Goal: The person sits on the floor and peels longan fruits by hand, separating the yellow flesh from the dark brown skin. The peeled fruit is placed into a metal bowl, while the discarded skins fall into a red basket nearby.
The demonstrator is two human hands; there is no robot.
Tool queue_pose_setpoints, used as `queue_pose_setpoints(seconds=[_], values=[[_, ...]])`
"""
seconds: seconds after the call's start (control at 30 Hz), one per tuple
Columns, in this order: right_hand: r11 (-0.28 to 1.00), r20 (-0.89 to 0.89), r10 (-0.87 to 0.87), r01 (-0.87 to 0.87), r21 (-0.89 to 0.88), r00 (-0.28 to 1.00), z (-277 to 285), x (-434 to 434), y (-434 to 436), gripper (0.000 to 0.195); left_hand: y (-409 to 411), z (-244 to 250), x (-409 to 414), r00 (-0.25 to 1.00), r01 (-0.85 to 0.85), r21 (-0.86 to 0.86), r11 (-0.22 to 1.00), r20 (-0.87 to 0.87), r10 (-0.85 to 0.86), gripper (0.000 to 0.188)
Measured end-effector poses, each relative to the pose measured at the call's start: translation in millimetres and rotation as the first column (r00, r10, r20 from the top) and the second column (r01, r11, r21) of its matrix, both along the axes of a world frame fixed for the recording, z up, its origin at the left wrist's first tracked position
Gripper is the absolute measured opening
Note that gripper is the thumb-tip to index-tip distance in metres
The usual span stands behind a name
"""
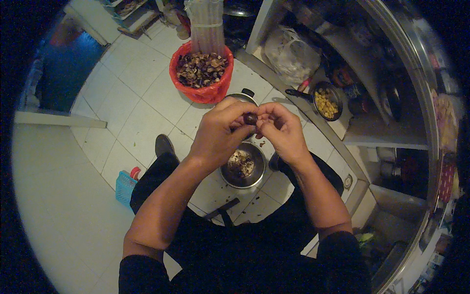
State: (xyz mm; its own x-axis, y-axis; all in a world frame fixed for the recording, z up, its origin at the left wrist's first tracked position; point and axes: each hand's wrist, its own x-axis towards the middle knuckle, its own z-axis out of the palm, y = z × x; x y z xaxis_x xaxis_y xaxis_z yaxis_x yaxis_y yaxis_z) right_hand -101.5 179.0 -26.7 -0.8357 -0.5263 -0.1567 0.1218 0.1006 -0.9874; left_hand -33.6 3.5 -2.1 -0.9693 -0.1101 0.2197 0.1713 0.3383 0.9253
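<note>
A small, dark brown, glossy nut (250, 118), which looks like a chestnut, is between my two hands. The thumb and fingers of my left hand (221, 130) grip it from the left. My right hand (281, 128) pinches its right side with bent fingertips, touching the shell. Below my hands a round steel bowl (263, 161) stands on the floor, with dark shell bits and pale pieces in it. Partly hidden behind my hands is a second round vessel (238, 96) with a black knob or handle (248, 92).
Ahead stands a bin lined with a red bag (211, 93), heaped with brown shells (202, 70). On the cabinet ledge at right are a black-handled pan (299, 94) of yellowish pieces (325, 103) and a clear plastic bag (292, 55). A blue plastic basket (125, 188) is left of my leg.
</note>
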Motion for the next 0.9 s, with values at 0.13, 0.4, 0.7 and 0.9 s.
queue_pose_setpoints(seconds=[0.13, 0.4, 0.7, 0.9], values=[[0.998, -0.052, -0.042, 0.044, 0.038, 0.998, -0.3, 3.2, -3.1, 0.017, 1.2, -1.7, -0.9, 1.0, 0.021, -0.001, 1.0, -0.017, -0.021, 0.032], [0.989, -0.212, -0.056, 0.083, 0.119, 0.976, 2.7, 7.9, -8.6, 0.018, 2.2, -0.4, 0.0, 0.999, 0.014, -0.111, 0.994, 0.037, -0.01, 0.036], [0.987, -0.287, -0.084, 0.118, 0.105, 0.954, -2.7, 8.3, -11.6, 0.022, 2.5, -5.2, -0.1, 1.0, 0.004, -0.134, 0.991, -0.029, -0.008, 0.038], [0.986, -0.296, -0.116, 0.145, 0.078, 0.948, -2.3, 10.5, -14.7, 0.02, 1.9, -7.4, 0.5, 0.997, -0.015, -0.155, 0.988, -0.074, 0.004, 0.033]])
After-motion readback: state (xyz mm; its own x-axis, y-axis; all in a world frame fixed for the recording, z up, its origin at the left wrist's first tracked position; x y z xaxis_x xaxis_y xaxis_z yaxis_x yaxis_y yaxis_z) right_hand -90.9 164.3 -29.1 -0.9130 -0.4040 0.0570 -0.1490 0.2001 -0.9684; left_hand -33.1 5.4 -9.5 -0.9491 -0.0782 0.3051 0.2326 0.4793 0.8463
